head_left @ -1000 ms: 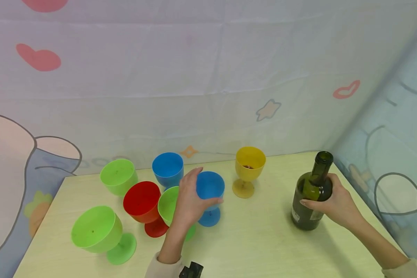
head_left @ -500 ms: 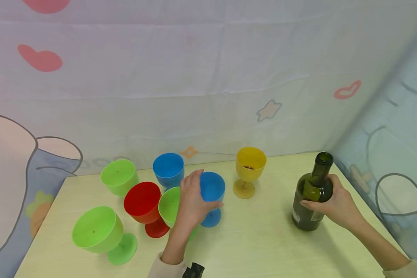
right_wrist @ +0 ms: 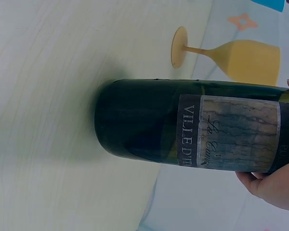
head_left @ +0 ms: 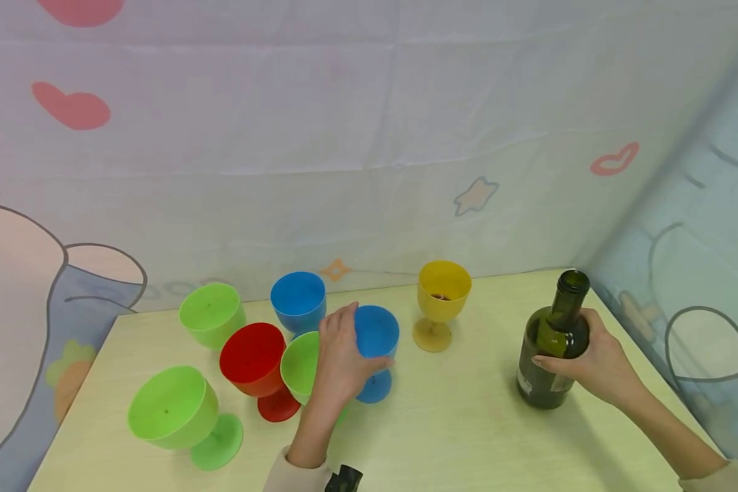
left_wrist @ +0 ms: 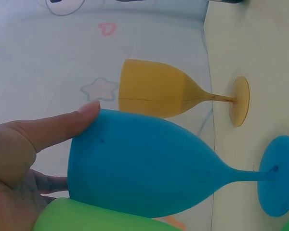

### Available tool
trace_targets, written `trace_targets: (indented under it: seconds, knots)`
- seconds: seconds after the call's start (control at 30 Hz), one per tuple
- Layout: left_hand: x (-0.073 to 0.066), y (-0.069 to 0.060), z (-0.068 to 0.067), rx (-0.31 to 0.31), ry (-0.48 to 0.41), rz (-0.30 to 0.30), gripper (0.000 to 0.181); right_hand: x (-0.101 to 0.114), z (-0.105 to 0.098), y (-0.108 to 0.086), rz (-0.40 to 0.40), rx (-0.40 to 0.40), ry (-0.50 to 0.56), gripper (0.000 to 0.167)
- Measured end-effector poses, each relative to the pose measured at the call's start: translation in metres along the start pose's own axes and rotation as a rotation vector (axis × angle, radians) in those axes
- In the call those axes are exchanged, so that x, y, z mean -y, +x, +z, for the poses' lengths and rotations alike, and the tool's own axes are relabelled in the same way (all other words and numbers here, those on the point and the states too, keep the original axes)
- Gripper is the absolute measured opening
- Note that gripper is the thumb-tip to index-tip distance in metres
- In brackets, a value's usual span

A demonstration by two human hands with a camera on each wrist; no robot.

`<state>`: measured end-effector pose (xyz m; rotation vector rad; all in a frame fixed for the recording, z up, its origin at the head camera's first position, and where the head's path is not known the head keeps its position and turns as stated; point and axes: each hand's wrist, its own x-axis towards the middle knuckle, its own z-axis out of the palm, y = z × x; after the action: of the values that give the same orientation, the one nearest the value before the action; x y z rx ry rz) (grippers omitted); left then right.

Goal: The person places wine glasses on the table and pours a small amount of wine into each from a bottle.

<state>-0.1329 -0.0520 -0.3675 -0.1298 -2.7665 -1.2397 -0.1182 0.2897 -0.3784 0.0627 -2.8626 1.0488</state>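
Note:
My left hand [head_left: 342, 355] holds a blue goblet [head_left: 376, 333] by the top of its bowl. The thumb [left_wrist: 89, 111] lies at the rim in the left wrist view, and the other fingers are partly hidden behind the bowl. The goblet stands upright, its foot on the table. On the right, my right hand [head_left: 603, 359] grips a dark green wine bottle [head_left: 544, 376] around its upper body. The bottle is upright and uncorked, with a printed label [right_wrist: 238, 132] facing the right wrist camera. A yellow goblet [head_left: 443, 294] with something dark inside stands between them.
Left of my left hand stand a green goblet [head_left: 298, 362], partly hidden by it, a red goblet [head_left: 253, 362] and another blue goblet [head_left: 298, 301]. Farther left are two more green goblets [head_left: 211, 314]. A printed cloth [head_left: 369, 137] hangs behind the pale table [head_left: 455, 424].
My left hand has shifted slightly right, its fingers nearer the blue goblet, which has also moved a little right. The right hand and bottle stay in place.

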Motion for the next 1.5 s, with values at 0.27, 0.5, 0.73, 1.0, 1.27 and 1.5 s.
trace_targets:
  seconds: [0.27, 0.5, 0.73, 1.0, 1.27, 1.5]
  knots:
    - [0.002, 0.0, 0.0, 0.009, 0.005, 0.024, 0.084, 0.003, 0.002, 0.001, -0.042, -0.004, 0.01, 0.083]
    - [0.001, -0.001, 0.001, 0.0, 0.004, 0.04, 0.082, 0.006, 0.004, 0.002, -0.062, -0.007, 0.012, 0.082]
    - [-0.001, -0.002, 0.002, -0.009, -0.017, 0.032, 0.078, 0.007, 0.004, 0.003, -0.063, -0.002, -0.002, 0.084]
    - [-0.006, -0.005, 0.003, -0.001, -0.025, 0.057, 0.079, 0.007, 0.005, 0.004, -0.08, -0.011, -0.003, 0.084]
    - [-0.009, -0.008, 0.004, 0.035, -0.092, 0.126, 0.079, 0.007, 0.006, 0.003, -0.091, -0.021, -0.003, 0.085]
    - [-0.01, -0.01, 0.007, 0.09, -0.16, 0.176, 0.08, 0.008, 0.007, 0.001, -0.101, -0.028, 0.01, 0.083]
